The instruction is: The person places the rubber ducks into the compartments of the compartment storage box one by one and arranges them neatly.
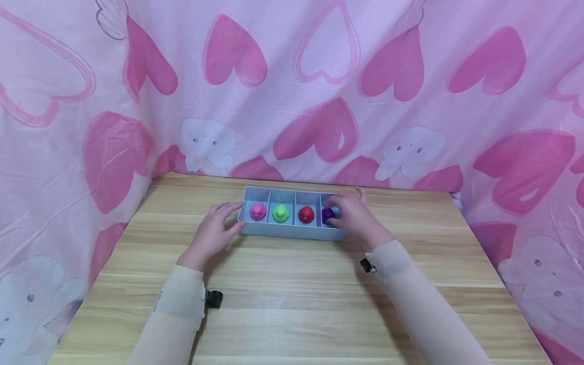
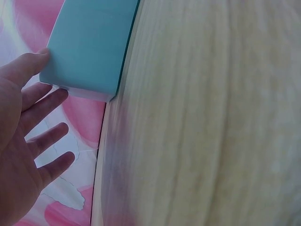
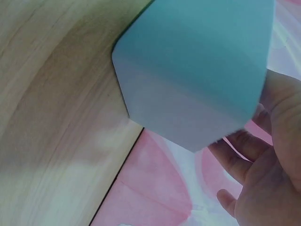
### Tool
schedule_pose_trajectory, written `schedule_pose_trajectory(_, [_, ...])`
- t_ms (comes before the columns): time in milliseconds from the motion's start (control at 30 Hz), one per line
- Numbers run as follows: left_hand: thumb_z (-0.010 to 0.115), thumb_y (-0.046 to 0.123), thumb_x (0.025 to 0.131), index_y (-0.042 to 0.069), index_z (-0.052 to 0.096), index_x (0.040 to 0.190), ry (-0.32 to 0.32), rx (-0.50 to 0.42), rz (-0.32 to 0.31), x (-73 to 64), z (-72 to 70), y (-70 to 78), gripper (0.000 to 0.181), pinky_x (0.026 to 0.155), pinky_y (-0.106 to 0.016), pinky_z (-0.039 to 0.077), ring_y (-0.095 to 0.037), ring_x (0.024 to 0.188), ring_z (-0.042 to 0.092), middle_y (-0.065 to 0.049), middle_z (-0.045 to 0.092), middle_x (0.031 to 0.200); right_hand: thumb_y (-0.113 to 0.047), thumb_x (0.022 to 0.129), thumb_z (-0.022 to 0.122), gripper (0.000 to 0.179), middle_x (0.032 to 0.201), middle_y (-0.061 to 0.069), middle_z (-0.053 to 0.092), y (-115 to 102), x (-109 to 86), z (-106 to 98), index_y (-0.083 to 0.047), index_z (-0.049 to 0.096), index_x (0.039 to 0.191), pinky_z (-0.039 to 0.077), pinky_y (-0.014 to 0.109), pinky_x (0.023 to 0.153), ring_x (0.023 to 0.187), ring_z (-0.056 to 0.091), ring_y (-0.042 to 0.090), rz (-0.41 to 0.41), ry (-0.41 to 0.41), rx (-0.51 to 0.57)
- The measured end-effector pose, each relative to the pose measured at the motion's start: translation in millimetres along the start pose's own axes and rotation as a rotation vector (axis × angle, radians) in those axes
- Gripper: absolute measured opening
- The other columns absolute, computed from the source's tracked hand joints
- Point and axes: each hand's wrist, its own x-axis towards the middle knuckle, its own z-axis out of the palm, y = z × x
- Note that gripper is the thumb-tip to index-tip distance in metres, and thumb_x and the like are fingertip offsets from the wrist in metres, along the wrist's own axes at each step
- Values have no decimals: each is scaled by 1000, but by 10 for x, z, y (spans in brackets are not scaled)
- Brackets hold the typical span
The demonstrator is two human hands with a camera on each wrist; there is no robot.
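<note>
A light blue box (image 1: 292, 231) with a row of compartments stands toward the back of the table. From the left, it holds a pink rubber duck (image 1: 257, 211), a green rubber duck (image 1: 280, 213) and a red rubber duck (image 1: 306, 214), one per compartment. In the rightmost compartment, a purple rubber duck (image 1: 327, 215) is partly covered by my right hand (image 1: 356, 215), whose thumb and index finger pinch it. My left hand (image 1: 214, 233) touches the box's left end, thumb at the near corner and the other fingers spread. The box wall hides the right fingertips in the right wrist view.
The wooden table (image 1: 292, 299) reaches back to a pink curtain (image 1: 292, 76) printed with hearts, which also hangs along both sides. A black wrist device (image 1: 213, 299) sits on the left sleeve, and a similar black device (image 1: 366, 265) on the right one.
</note>
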Motion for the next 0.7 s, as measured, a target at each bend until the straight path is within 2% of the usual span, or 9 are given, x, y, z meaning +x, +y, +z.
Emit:
schedule_pose_trajectory(133, [68, 39, 100, 16, 52, 152, 2, 2, 4, 3, -3, 6, 60, 120, -67, 33, -38, 150, 36, -13, 51, 156, -19, 84, 86, 36, 118, 0, 74, -13, -52, -71, -17, 74, 118, 3, 69, 123, 123, 62, 26, 13, 35, 19])
schedule_pose_trajectory(267, [69, 39, 100, 15, 52, 152, 5, 10, 8, 14, 1, 8, 60, 119, -68, 33, -38, 150, 36, -13, 51, 156, -21, 87, 84, 33, 122, 1, 73, -44, -106, -121, -17, 73, 119, 7, 68, 123, 128, 59, 28, 24, 79, 37])
schedule_pose_trajectory(333, [68, 40, 100, 15, 52, 152, 5, 18, 8, 18, 0, 3, 60, 120, -68, 32, -38, 150, 36, -13, 51, 156, -24, 89, 82, 32, 125, 3, 71, -83, -142, -132, -17, 73, 119, 12, 68, 123, 130, 57, 29, 42, 92, 47])
schedule_pose_trajectory(433, [69, 40, 99, 16, 52, 153, 3, 20, -2, 15, -5, 3, 61, 120, -68, 31, -38, 150, 36, -14, 50, 156, -28, 93, 79, 33, 128, 5, 67, -159, -203, -126, -17, 71, 122, 28, 65, 120, 130, 55, 31, 81, 98, 50])
schedule_pose_trajectory(567, [68, 37, 100, 15, 49, 154, -6, -17, -17, 7, -19, 16, 61, 122, -67, 29, -40, 151, 36, -17, 47, 158, -31, 94, 77, 36, 130, 9, 64, -268, -250, -125, -15, 69, 125, 43, 61, 113, 128, 55, 33, 105, 107, 28])
schedule_pose_trajectory(700, [68, 34, 101, 13, 44, 157, -8, -54, -24, -9, -49, 63, 64, 123, -65, 29, -41, 150, 35, -19, 44, 160, -33, 94, 77, 45, 137, 14, 59, -385, -281, -152, -12, 64, 133, 38, 62, 117, 133, 51, 36, 137, 118, 12])
